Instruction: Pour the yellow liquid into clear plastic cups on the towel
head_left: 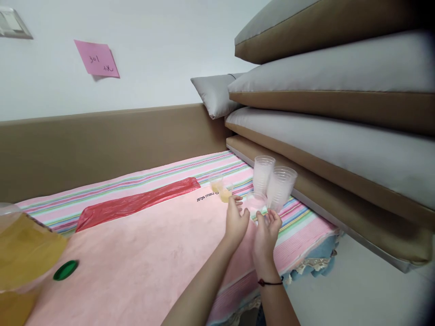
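A clear plastic cup [256,200] is between my two hands, its round rim facing up. My left hand [237,220] is at its left, thumb apart from the loosely bent fingers. From the near right side, my right hand [267,233] has its thumb and curled fingers at the cup's lower part, which they partly hide. Just beyond my left hand stands a small clear cup with yellow liquid [225,194], and another yellow-filled cup [216,183] is behind it. Two stacks of clear cups, a farther one [263,174] and a nearer one [281,185], rise past my right hand.
A pink towel [136,262] covers much of the striped cloth [299,226]. On it lies a green cap [66,270], beside a large clear container of yellow liquid [27,253]. Red plastic [139,199] lies behind. Stacked cushions [326,131] border the right side.
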The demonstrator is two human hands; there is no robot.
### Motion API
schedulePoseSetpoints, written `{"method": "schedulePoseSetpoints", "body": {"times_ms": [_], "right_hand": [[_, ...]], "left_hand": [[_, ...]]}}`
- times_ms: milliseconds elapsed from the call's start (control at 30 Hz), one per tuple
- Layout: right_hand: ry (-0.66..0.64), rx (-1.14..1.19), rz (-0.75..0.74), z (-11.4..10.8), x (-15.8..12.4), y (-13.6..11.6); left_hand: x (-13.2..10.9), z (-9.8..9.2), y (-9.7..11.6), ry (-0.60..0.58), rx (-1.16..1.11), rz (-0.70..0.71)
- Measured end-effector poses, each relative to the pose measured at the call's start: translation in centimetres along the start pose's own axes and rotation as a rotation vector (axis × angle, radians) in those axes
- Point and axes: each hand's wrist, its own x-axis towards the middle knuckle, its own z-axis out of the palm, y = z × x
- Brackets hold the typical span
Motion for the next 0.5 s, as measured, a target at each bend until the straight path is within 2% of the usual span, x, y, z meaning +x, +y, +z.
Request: {"method": "schedulePoseSetpoints", "body": {"times_ms": [133, 267, 400, 500], "right_hand": [[-0.037, 0.045, 0.073, 0.2, 0.6, 0.4], [-0.061, 0.071, 0.019, 0.1, -0.3, -0.9], [-0.135, 0.121, -0.149, 0.3, -2.2, -1.9], [-0.299, 0.199, -0.132, 0.7, -4.0, -1.7]], "left_hand": [[-0.5, 1.6, -0.1, -0.098, -0.086, -0.035], [-0.9, 1.1, 1.4, -0.125, -0.151, -0.022], [-2.2, -1.8, 3.6, -0.050, -0.164, 0.045], [-3.9, -5.4, 4.5, 0.034, -0.075, 0.127]]}}
